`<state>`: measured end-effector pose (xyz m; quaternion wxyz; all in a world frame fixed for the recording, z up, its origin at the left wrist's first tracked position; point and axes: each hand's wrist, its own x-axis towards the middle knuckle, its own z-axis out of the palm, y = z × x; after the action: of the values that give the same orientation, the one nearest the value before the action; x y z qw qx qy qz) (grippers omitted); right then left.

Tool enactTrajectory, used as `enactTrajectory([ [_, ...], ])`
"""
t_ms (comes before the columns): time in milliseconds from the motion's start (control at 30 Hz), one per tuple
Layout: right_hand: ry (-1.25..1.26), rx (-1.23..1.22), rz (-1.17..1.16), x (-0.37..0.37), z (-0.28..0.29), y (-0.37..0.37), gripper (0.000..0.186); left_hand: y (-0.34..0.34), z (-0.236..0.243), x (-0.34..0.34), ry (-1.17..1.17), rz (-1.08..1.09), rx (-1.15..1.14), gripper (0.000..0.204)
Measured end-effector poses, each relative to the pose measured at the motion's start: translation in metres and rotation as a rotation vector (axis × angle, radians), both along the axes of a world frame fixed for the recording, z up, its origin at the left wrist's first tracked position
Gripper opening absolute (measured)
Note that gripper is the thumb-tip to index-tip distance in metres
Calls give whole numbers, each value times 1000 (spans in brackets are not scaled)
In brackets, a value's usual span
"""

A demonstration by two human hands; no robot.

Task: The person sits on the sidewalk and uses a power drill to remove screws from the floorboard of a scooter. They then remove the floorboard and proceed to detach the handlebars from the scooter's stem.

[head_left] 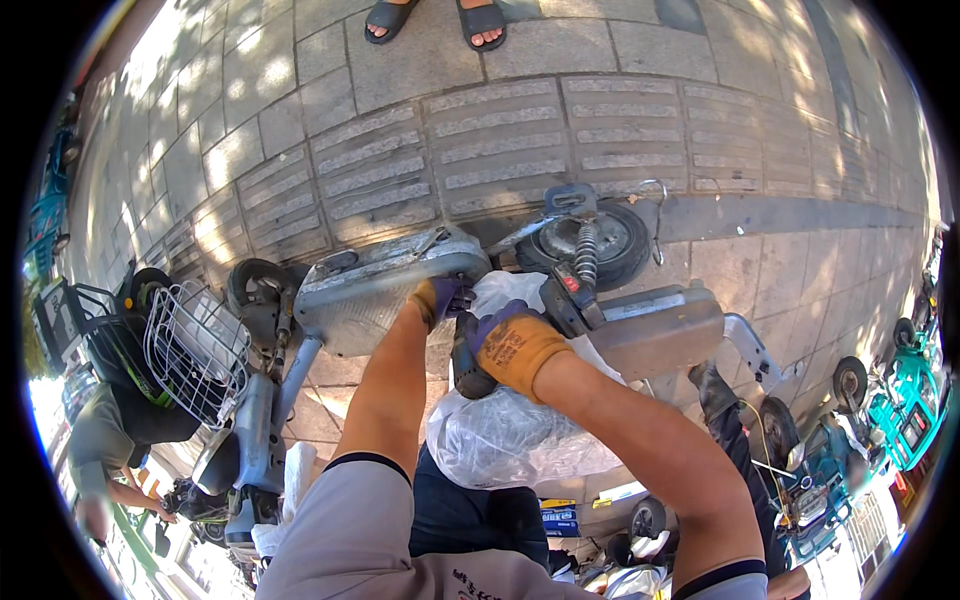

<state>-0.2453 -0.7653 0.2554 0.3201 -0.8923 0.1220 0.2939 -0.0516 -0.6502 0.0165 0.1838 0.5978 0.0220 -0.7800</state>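
Note:
A small electric scooter [390,285] with a worn grey body is laid out before me. Its wheel [625,240] and coil spring [585,250] show on the far side, right of the middle. My left hand [440,300], in a purple and yellow work glove, is curled against the body's near edge; what its fingers grip is hidden. The right hand [518,348], gloved alike, closes round a dark power tool [468,365], whose working end is hidden. Beneath my hands bulges a clear plastic bag [510,440], its contents not readable.
A person in sandals [483,27] stands on the paving ahead. Another person [105,440] bends at the left beside a wire basket [200,350]. A grey box-shaped part [655,330] lies right of my hands. A teal vehicle [905,410] stands far right, and a blue box [560,517] sits below.

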Motion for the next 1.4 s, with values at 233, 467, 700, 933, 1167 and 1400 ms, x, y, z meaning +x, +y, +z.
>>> enactTrajectory([
  [233, 51, -17, -67, -5, 0, 5, 34, -8, 14, -9, -119, 22, 90, 18],
  [467, 67, -13, -84, -5, 7, 0, 35, 7, 0, -15, -196, 113, -58, 19],
  [700, 71, -41, -62, -5, -3, 8, 30, 13, -6, -15, -196, 61, -128, 21],
  [933, 207, 34, -16, 23, 14, 2, 28, -17, 5, -19, -553, -304, 58, 24],
  [1167, 253, 65, -39, 34, 9, 7, 28, -29, -14, -28, -793, -804, 145, 59],
  [1400, 196, -8, 56, 45, 10, 23, 26, 4, -52, 3, -806, -1177, -46, 54],
])
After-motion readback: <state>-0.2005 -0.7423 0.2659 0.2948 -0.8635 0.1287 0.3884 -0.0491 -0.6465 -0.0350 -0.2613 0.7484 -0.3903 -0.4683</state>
